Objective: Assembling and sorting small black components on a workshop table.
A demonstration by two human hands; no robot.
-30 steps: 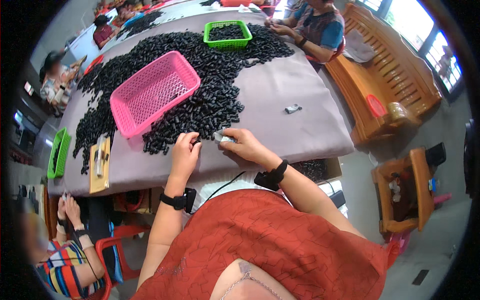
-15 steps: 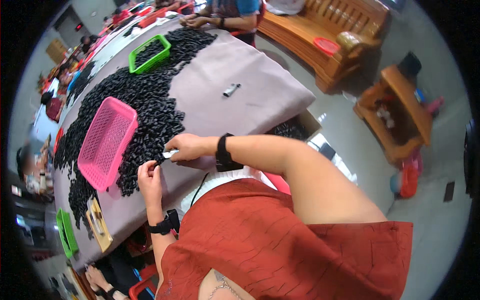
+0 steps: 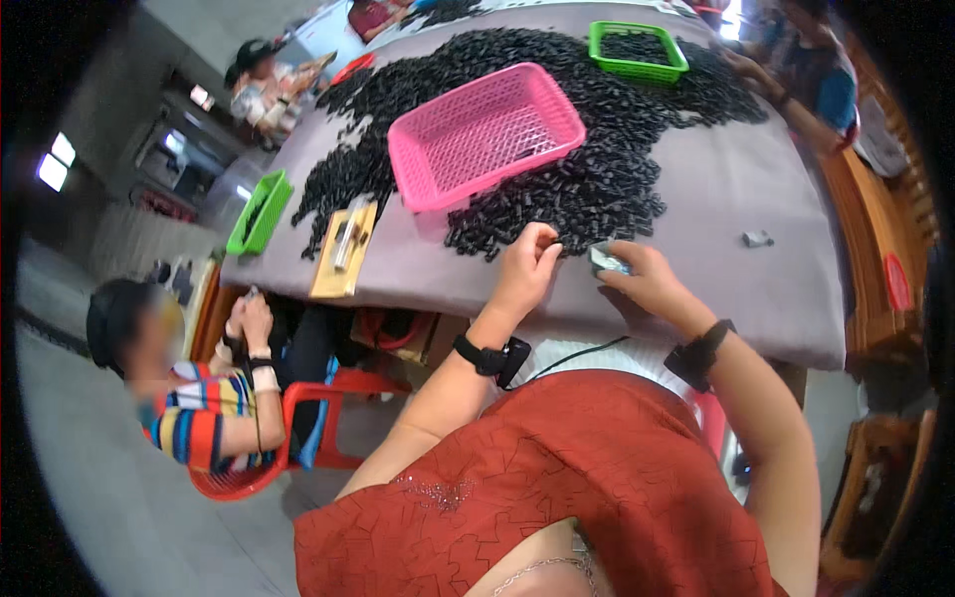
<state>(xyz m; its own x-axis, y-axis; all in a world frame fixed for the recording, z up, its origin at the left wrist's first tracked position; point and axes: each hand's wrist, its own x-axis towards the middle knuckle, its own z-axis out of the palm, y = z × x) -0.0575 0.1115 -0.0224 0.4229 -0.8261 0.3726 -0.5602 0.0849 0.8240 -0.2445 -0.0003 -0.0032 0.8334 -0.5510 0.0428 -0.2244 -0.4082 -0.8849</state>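
Along the near edge of a big heap of small black pieces (image 3: 607, 184), my left hand (image 3: 525, 269) is closed, thumb and fingers pinching a small black piece (image 3: 557, 242). To its right, my right hand (image 3: 652, 284) grips a small silvery-white object (image 3: 607, 259), whose exact kind I cannot make out. A narrow gap separates the two hands, both just above the cloth. Beyond my left hand, a pink plastic basket (image 3: 396, 164) rests on the heap, with little visible inside it.
A green basket (image 3: 684, 72) of black pieces stands at the far right, another green basket (image 3: 247, 231) at the left edge. A yellow tray (image 3: 330, 283) lies nearer. One small grey-white object (image 3: 758, 239) sits rightward. A seated co-worker (image 3: 214, 418) is at left; another (image 3: 826, 80) works at right.
My view has swung left, bringing the seated co-worker at left fully into sight. Both hands stay by the heap's near edge, and the right still holds the silvery-white object.
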